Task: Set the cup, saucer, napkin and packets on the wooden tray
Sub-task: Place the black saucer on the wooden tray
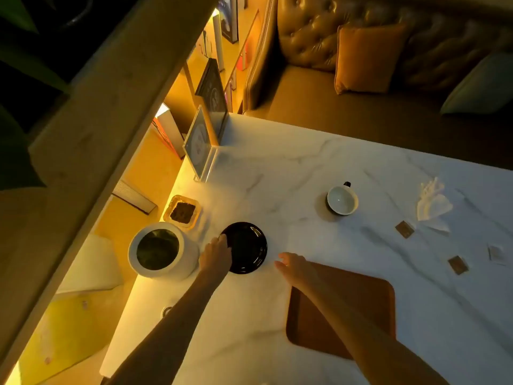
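Bare wooden tray (369,307) nearest, waiting to be loaded.

Just beyond, left hand (218,252) gripping the black saucer (247,247) at its near rim, probably for lifting; right hand (294,266) open, empty, above the tray's corner. Farther off, cup (342,200), napkin (431,202), packets (404,229) scattered over open marble table (291,168), well clear of edges.

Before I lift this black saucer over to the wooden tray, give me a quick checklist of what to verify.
1. Left hand on round black saucer: ok, fingers on its left rim.
2. Grip closed under the rim: cannot tell.
3. Right hand free: ok, open beside the saucer.
4. Brown wooden tray bare: ok, though the right forearm crosses it.
5. White cup out of the path: ok, far side.
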Available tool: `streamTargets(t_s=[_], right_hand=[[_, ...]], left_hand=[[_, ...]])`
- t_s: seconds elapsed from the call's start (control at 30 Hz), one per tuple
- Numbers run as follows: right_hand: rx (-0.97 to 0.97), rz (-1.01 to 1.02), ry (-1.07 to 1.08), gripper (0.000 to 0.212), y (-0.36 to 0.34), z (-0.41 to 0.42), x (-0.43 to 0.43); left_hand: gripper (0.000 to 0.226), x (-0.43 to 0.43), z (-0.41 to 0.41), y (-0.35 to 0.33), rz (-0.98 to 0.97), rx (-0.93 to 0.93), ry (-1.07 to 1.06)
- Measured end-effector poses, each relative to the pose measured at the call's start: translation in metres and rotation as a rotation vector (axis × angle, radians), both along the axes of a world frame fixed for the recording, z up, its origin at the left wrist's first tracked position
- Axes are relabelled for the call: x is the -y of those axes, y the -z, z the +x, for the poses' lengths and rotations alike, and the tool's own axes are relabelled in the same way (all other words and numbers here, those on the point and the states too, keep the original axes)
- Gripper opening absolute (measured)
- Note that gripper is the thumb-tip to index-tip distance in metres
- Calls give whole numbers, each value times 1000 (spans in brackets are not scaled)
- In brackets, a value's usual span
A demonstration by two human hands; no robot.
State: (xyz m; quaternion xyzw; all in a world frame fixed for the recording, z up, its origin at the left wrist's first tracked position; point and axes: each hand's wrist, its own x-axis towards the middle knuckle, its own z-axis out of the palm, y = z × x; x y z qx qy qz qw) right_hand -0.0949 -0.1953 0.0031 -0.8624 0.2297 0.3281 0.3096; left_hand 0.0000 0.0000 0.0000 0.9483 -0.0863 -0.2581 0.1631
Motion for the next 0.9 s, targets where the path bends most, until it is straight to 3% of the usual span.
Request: streamTargets(t_s=[0.1, 0.33, 0.47, 0.53, 0.73, 0.9], right_hand=[[-37, 55, 97, 44, 9, 18, -10], [-48, 217, 226, 39, 34, 39, -24], [-53, 219, 342, 10, 45, 46, -27], [-42, 221, 414, 18, 49, 49, -27], [-16, 251, 477, 8, 50, 45, -20], [36, 282, 571, 24, 42, 16, -4]], left_hand=[[30, -4, 11, 13, -58, -62, -133], [27, -7, 21, 41, -115, -114, -225], [27, -10, 25, 50, -149, -139, -290], [25, -12, 28, 52, -155, -174, -310], [22, -18, 26, 52, -146, -239, -303], [20, -9, 2, 46, -175, -264, -324]])
